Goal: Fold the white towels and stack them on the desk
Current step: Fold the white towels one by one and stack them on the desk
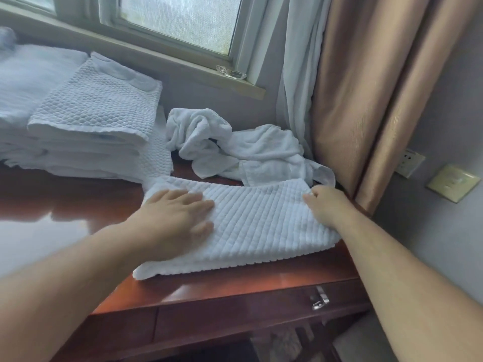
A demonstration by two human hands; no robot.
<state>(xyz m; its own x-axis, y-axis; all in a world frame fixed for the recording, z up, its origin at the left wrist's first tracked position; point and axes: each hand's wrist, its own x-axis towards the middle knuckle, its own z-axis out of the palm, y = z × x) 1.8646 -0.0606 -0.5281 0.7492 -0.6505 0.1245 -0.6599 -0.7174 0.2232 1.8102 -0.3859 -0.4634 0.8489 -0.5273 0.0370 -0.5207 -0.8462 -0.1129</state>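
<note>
On the table [65, 199] near its right end lies a ribbed white towel [256, 226], already doubled into a long band with its front edge close to the table's lip. The left hand [175, 218] lies flat on the towel's left part, fingers straight and spread, pressing down. This looks meant to pin the cloth so that it cannot slide on the glossy wood. The right hand [326, 205] has its fingers curled round the towel's far right corner and pinches it, probably to pull the layers taut or to lift that end over for the next fold.

A stack [91, 121] of folded towels stands at the left, near the towel's far left corner, whether touching cannot be told; the finished towel should go there. Just behind the towel a loose towel [235, 150] lies crumpled and unfolded, so work remains. Its near edge may overlap the band's far edge and could catch during the fold. A tan curtain [366, 100] hangs close to the right hand and crowds that side. A drawer handle [320, 297] shows below the table's edge.
</note>
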